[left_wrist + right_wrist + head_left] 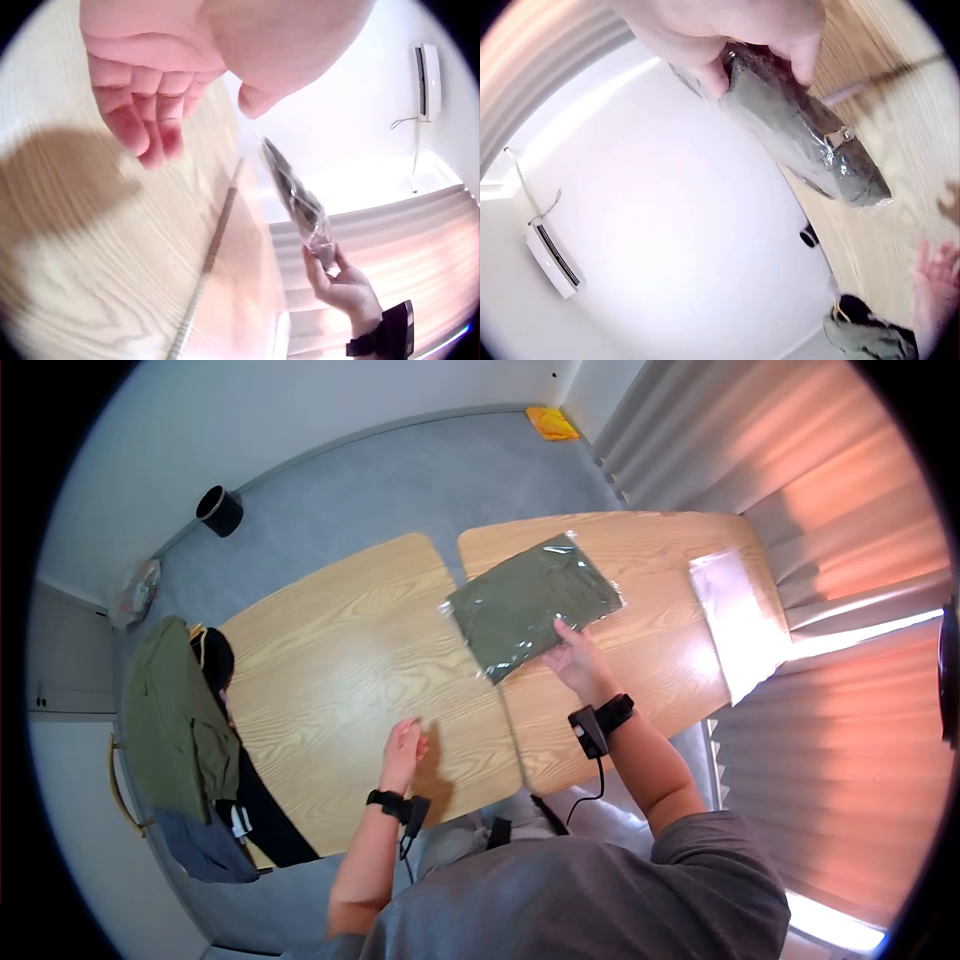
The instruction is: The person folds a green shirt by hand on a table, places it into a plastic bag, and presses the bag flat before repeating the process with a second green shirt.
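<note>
A flat clear plastic bag holding a folded olive-green garment (530, 603) is lifted off the right wooden table (650, 550). My right hand (574, 651) pinches its near edge, thumb on top. The right wrist view shows the bagged garment (802, 124) from below, held up at an angle by my fingers. In the left wrist view the bag (296, 199) appears edge-on with my right hand (337, 281) gripping it. My left hand (404, 745) hovers over the left table (340, 660), fingers relaxed and holding nothing; its fingers (150, 112) hang loosely above the wood.
An empty clear plastic bag (738, 622) lies at the right table's far end by the curtains (840, 560). A chair with green and dark clothes (185, 730) stands left. A black bin (219, 510) and an orange cloth (551, 424) sit on the grey floor.
</note>
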{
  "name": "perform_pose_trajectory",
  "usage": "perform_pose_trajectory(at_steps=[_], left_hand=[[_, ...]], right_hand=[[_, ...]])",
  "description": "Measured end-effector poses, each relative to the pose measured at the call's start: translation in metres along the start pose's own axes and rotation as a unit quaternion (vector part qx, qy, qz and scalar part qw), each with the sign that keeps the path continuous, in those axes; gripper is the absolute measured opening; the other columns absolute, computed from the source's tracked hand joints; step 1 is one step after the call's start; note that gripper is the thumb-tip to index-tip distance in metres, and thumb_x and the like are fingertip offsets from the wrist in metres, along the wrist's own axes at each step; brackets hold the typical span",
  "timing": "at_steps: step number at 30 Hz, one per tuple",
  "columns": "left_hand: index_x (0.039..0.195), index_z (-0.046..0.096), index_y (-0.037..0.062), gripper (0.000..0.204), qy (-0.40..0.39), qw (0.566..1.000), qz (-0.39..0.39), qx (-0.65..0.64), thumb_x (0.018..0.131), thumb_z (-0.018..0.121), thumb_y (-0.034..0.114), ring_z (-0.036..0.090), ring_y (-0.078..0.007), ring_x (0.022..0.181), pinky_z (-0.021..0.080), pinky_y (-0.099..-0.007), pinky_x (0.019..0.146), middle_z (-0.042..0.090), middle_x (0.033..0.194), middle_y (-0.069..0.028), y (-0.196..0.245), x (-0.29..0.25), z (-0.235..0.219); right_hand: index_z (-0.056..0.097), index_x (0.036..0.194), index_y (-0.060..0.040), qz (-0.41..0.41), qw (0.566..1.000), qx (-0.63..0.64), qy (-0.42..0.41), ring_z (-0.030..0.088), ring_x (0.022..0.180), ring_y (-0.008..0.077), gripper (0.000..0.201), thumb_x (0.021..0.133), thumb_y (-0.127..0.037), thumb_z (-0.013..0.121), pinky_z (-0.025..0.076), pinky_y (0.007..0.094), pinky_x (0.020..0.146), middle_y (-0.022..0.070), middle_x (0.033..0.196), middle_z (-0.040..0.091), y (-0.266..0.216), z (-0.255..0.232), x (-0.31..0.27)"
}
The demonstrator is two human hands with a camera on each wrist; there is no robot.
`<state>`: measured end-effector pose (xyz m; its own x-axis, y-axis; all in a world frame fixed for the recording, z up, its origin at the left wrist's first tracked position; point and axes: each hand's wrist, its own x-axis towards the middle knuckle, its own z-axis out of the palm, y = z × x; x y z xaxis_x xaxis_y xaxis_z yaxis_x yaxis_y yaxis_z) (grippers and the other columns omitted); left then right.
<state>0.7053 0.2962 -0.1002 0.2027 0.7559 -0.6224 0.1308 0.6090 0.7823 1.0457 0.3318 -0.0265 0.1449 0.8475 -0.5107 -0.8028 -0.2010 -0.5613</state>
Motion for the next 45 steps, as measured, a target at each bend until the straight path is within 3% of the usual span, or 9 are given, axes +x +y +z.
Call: perform_pose_trajectory(at_steps=[2, 8, 10, 17, 22, 27, 33, 39, 45], left_hand=[[0.12, 0.047, 0.0044, 0.037, 0.056, 0.995, 0.025, 0.083, 0.09, 0.057, 0.024, 0.055, -0.0142, 0.069, 0.046, -0.0296, 0.062, 0.058, 0.078, -0.0037, -0.081, 0.038, -0.015], [0.108, 0.046, 0.0074, 0.037, 0.094, 0.965, 0.0, 0.243, 0.082, 0.067, 0.022, 0.051, -0.0151, 0.065, 0.044, -0.0312, 0.061, 0.052, 0.071, -0.0039, -0.041, 0.017, 0.005], [0.108, 0.046, 0.0074, 0.036, 0.095, 0.966, 0.003, 0.239, 0.083, 0.067, 0.023, 0.051, -0.015, 0.065, 0.044, -0.0311, 0.061, 0.052, 0.071, -0.0039, -0.044, 0.02, 0.001], [0.103, 0.047, 0.007, 0.03, 0.103, 0.957, 0.047, 0.268, 0.084, 0.066, 0.022, 0.049, -0.0123, 0.066, 0.043, -0.0285, 0.061, 0.05, 0.072, -0.0018, -0.055, 0.029, -0.005], [0.106, 0.051, 0.0022, 0.023, 0.144, 0.981, 0.013, 0.127, 0.09, 0.056, 0.018, 0.057, -0.012, 0.067, 0.046, -0.0251, 0.06, 0.06, 0.078, -0.0048, -0.066, 0.029, -0.033], [0.108, 0.054, 0.0034, 0.034, 0.371, 0.881, -0.019, 0.293, 0.083, 0.061, 0.026, 0.063, -0.0341, 0.084, 0.049, -0.0412, 0.076, 0.065, 0.086, -0.0179, -0.04, -0.017, -0.103], [0.122, 0.046, 0.0022, 0.048, 0.552, 0.796, -0.059, 0.241, 0.08, 0.062, 0.017, 0.054, -0.0393, 0.105, 0.044, -0.0443, 0.09, 0.055, 0.113, -0.0235, -0.045, -0.059, -0.231], [0.126, 0.041, 0.0083, 0.058, 0.733, 0.627, -0.05, 0.26, 0.074, 0.066, 0.013, 0.047, -0.0392, 0.109, 0.041, -0.0482, 0.092, 0.044, 0.124, -0.0216, -0.045, -0.076, -0.338], [0.132, 0.043, 0.0258, 0.066, 0.66, 0.661, -0.091, 0.345, 0.073, 0.07, 0.015, 0.034, -0.036, 0.127, 0.038, -0.0486, 0.097, 0.032, 0.14, -0.0181, -0.04, -0.102, -0.424]], right_hand=[[0.045, 0.118, -0.0175, -0.057, 0.997, -0.003, 0.049, 0.057, 0.103, 0.026, 0.034, 0.089, -0.012, 0.061, 0.048, 0.0444, 0.085, 0.0052, 0.115, 0.056, -0.039, -0.039, 0.035], [0.055, 0.109, -0.0094, -0.007, 0.988, 0.06, 0.14, 0.059, 0.101, 0.0261, 0.024, 0.089, -0.022, 0.061, 0.048, 0.0446, 0.09, 0.0081, 0.105, 0.062, -0.116, -0.171, 0.138], [0.054, 0.11, -0.009, -0.036, 0.974, -0.088, 0.206, 0.06, 0.095, 0.0268, 0.028, 0.09, -0.027, 0.06, 0.051, 0.0438, 0.083, 0.0086, 0.102, 0.062, -0.123, -0.199, 0.162], [0.048, 0.115, 0.0009, 0.001, 0.854, -0.383, 0.351, 0.057, 0.074, 0.0241, 0.064, 0.085, -0.055, 0.057, 0.051, 0.0356, 0.065, 0.0152, 0.091, 0.056, -0.137, -0.173, 0.171], [0.05, 0.115, -0.004, -0.041, 0.913, -0.315, 0.256, 0.057, 0.081, 0.0195, 0.052, 0.088, -0.048, 0.053, 0.051, 0.0368, 0.069, 0.009, 0.091, 0.057, -0.077, -0.201, 0.121], [0.048, 0.064, -0.0099, -0.101, 0.88, -0.449, 0.12, 0.039, 0.056, 0.0074, 0.022, 0.086, -0.012, 0.051, 0.03, 0.0232, 0.051, -0.0029, 0.058, 0.042, 0.012, -0.202, 0.042], [0.056, 0.077, -0.0045, 0.044, 0.907, -0.413, 0.07, 0.044, 0.057, 0.0085, 0.019, 0.089, -0.018, 0.052, 0.035, 0.0236, 0.052, -0.0001, 0.064, 0.049, 0.085, -0.147, -0.037], [0.059, 0.087, -0.0038, 0.05, 0.92, -0.383, 0.073, 0.057, 0.067, 0.0097, 0.012, 0.09, -0.015, 0.054, 0.043, 0.0194, 0.058, 0.004, 0.077, 0.062, 0.127, -0.107, -0.068], [0.059, 0.091, -0.0033, 0.048, 0.918, -0.38, 0.106, 0.057, 0.068, 0.0089, 0.013, 0.093, -0.015, 0.053, 0.045, 0.0197, 0.06, 0.0047, 0.079, 0.062, 0.179, -0.029, -0.105]])
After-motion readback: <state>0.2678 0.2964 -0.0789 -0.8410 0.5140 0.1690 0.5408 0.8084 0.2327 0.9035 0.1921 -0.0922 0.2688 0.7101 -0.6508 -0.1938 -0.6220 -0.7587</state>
